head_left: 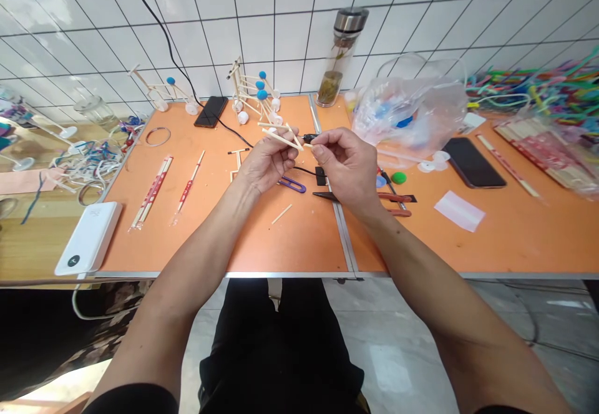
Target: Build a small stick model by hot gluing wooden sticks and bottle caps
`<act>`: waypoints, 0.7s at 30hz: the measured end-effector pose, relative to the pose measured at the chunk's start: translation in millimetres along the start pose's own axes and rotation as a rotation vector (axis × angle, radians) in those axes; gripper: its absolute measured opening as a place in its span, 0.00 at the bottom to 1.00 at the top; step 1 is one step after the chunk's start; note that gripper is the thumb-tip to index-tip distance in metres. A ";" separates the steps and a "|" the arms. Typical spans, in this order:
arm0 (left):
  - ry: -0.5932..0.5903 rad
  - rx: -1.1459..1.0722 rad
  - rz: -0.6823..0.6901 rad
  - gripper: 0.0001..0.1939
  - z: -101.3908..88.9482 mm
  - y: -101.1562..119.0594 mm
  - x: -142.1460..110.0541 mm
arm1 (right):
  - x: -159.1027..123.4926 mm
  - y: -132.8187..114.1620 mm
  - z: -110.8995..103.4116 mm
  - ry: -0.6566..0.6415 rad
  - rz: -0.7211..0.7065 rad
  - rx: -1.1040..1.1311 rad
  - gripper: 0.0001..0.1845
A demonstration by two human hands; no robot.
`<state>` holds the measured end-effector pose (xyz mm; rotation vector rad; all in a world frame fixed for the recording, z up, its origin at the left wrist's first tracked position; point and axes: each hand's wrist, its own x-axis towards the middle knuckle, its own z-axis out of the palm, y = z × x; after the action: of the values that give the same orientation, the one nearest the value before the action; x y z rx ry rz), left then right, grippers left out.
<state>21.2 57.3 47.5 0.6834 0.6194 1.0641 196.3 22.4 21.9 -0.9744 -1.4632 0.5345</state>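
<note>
Above the middle of the orange table, my left hand [269,163] is closed on a small frame of wooden sticks [282,140], joined at an angle. My right hand [346,163] pinches a short piece of wooden stick [309,146] between thumb and fingertips. Its tip is close to the frame's corner; whether they touch I cannot tell. Just behind the fingers shows a small black object [309,138], partly hidden. Below the hands lie a purple-handled tool [292,184], a loose stick [281,214] and pliers with orange handles [397,197], partly covered by my right wrist.
Stick models with blue balls [261,95] stand by the tiled wall, near a phone [211,111] and a glass bottle [331,83]. Wrapped chopsticks [152,192] and a white power bank [88,239] lie left. Right are a plastic bag [412,111] and another phone [475,163].
</note>
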 end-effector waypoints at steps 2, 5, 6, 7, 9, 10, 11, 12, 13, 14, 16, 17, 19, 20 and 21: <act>-0.005 0.008 0.001 0.05 -1.0 -0.9 0.8 | 0.0 1.0 1.1 -0.008 -0.011 -0.008 0.20; 0.003 0.011 -0.003 0.06 -2.5 -1.6 2.0 | 0.4 2.8 0.5 -0.020 -0.006 -0.042 0.20; -0.002 0.007 0.000 0.05 -2.9 -1.6 2.2 | 0.5 2.9 -0.1 -0.017 -0.005 -0.044 0.20; -0.008 0.002 0.003 0.05 -3.2 -1.7 2.3 | 0.6 2.8 -0.7 -0.010 -0.006 -0.042 0.20; -0.011 -0.011 0.003 0.05 -3.2 -1.5 2.2 | 0.5 1.8 -1.5 0.002 -0.007 -0.036 0.19; -0.004 -0.017 -0.002 0.05 -3.0 -1.5 2.0 | 0.3 1.2 -1.6 0.002 -0.007 -0.037 0.20; 0.005 -0.024 -0.009 0.05 -2.7 -1.4 1.8 | 0.1 0.7 -1.3 -0.002 -0.008 -0.041 0.20; 0.016 -0.029 -0.015 0.05 -2.3 -1.3 1.6 | -0.1 0.4 -0.9 -0.011 -0.011 -0.046 0.21; 0.027 -0.032 -0.021 0.05 -1.9 -1.3 1.4 | -0.2 0.4 -0.5 -0.020 -0.014 -0.052 0.22; 0.037 -0.031 -0.023 0.05 -1.5 -1.3 1.2 | -0.1 0.8 -0.2 -0.027 -0.014 -0.057 0.22; 0.052 -0.026 -0.022 0.05 -1.4 -1.3 1.5 | 0.6 2.5 -0.7 -0.024 -0.007 -0.064 0.22; 0.055 -0.024 -0.018 0.05 -1.7 -1.2 1.9 | 1.3 3.8 -1.7 -0.014 0.000 -0.066 0.22; 0.052 -0.034 -0.001 0.04 -3.0 -0.2 3.2 | 3.6 7.1 -5.7 0.014 0.008 -0.063 0.20; 0.057 -0.044 0.009 0.03 -3.9 0.8 4.1 | 5.1 9.2 -8.6 0.028 0.009 -0.062 0.19; 0.071 -0.054 0.017 0.03 -5.0 2.2 5.1 | 7.0 11.9 -12.1 0.042 0.004 -0.066 0.18</act>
<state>18.1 63.7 45.4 0.6072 0.6446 1.1208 211.6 31.8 18.2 -1.0347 -1.4491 0.4685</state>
